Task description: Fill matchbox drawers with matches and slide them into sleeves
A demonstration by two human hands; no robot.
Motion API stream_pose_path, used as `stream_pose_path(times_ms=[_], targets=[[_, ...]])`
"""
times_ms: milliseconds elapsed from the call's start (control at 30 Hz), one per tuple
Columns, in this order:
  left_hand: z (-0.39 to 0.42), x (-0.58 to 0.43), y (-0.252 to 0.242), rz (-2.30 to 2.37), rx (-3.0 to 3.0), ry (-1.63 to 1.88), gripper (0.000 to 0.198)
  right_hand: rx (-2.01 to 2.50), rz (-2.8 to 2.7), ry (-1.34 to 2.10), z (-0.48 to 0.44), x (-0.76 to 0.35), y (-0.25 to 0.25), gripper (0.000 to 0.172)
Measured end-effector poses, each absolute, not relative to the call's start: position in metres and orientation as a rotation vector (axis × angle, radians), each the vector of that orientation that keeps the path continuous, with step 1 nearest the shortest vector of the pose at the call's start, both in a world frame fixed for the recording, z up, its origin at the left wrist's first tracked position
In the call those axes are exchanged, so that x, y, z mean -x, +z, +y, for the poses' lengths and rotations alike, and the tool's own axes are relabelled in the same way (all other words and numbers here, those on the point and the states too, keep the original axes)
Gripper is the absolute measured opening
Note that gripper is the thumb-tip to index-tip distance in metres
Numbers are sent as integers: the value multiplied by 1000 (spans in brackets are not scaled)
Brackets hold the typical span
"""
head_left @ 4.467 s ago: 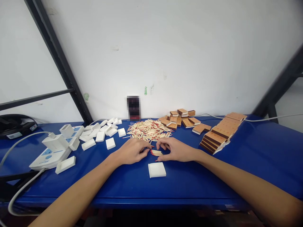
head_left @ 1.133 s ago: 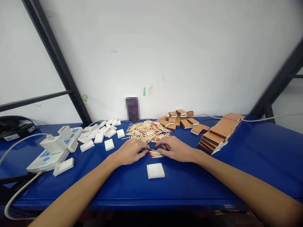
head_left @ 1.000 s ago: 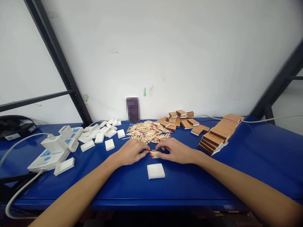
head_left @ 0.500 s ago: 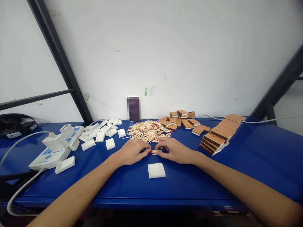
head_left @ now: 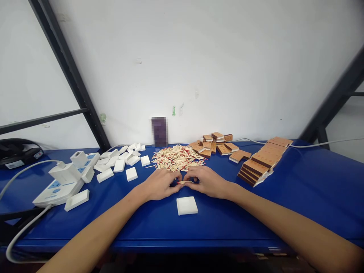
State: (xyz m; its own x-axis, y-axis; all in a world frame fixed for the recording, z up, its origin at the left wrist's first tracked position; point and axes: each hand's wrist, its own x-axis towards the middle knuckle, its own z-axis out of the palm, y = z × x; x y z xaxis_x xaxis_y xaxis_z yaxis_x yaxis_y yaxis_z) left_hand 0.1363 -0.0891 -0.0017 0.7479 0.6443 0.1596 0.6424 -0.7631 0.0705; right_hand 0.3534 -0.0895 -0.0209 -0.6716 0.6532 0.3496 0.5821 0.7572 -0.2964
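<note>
Between my two hands lies a small bunch of red-tipped matches (head_left: 185,182), held level just in front of the big match pile (head_left: 179,157). My left hand (head_left: 163,184) pinches the bunch near its red heads with thumb and finger. From the other side, my right hand (head_left: 206,182) closes thumb and fingers round the plain ends. Part of the bunch is hidden by the fingertips. Nearer to me, a white matchbox tray (head_left: 187,205) rests by itself on the blue table (head_left: 148,227).
Several white trays (head_left: 119,165) are scattered at left, beside a white power strip (head_left: 59,193) with plugs and cables. Brown matchbox sleeves (head_left: 207,146) lie behind my right hand, and a leaning row of sleeves (head_left: 264,157) is farther right. A dark upright object (head_left: 159,132) stands against the wall.
My hands have come closer together on the matches. The left fingertips now grip the head end, and less of the bunch shows. The view has shifted slightly.
</note>
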Motion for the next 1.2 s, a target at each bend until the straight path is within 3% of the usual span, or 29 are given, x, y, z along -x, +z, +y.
stream_pose_path(times_ms=[500, 1000, 1200], targets=[[-89, -138, -4, 1098, -2873, 268, 16, 973, -2531, 247, -94, -356, -16, 19], [-91, -140, -3, 1116, -2899, 236, 22, 1009, -2517, 319, -94, -352, -17, 16], [-91, -139, -4, 1132, -2938, 197, 21, 1038, -2559, 294, -95, -354, -13, 23]])
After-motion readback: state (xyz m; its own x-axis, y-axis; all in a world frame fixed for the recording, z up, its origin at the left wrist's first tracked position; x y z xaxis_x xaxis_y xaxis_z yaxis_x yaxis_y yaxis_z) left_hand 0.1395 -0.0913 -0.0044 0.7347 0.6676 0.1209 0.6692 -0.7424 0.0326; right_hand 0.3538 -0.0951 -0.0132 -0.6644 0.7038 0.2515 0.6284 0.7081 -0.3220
